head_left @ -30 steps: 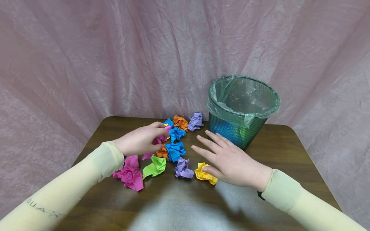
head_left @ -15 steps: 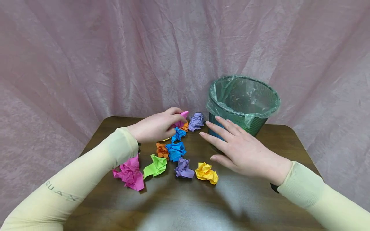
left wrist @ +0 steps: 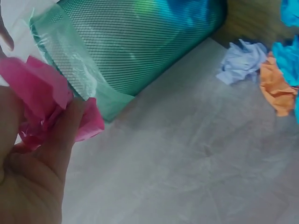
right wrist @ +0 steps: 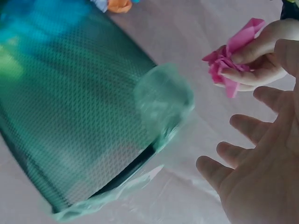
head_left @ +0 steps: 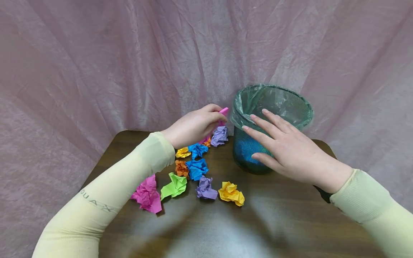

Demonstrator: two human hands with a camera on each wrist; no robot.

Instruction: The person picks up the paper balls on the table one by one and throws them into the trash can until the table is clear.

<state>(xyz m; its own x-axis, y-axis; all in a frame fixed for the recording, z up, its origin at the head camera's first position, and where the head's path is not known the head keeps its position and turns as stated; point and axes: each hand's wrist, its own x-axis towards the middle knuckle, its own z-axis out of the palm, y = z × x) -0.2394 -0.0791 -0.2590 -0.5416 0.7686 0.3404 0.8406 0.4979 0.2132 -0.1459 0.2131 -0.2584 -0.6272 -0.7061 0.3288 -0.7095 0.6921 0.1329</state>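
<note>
My left hand (head_left: pixel 196 123) grips a crumpled pink paper (right wrist: pixel 232 59) between thumb and fingers, up in the air left of the bin's rim. Much of that paper is hidden behind the hand in the head view; the left wrist view shows the pink paper (left wrist: pixel 46 93) bunched in the fingers. A green mesh waste bin (head_left: pixel 248 150) with a clear plastic liner (head_left: pixel 240 113) stands at the back right. Blue and green show through its mesh. My right hand (head_left: pixel 290 150) holds nothing, its fingers spread in front of the bin, overlapping its rim and side in the head view.
Crumpled papers lie on the dark wooden table (head_left: pixel 206 229): magenta (head_left: pixel 147 195), lime green (head_left: pixel 174 185), purple (head_left: pixel 206 188), yellow (head_left: pixel 231 193), blue (head_left: pixel 197 168) and orange (head_left: pixel 182 168). A lilac one (head_left: pixel 219 136) is left of the bin. A pinkish curtain (head_left: pixel 155 64) hangs behind.
The left hand has lifted the pink paper from among the others and carried it right and up toward the bin. The right hand has moved right and up, away from the yellow paper.
</note>
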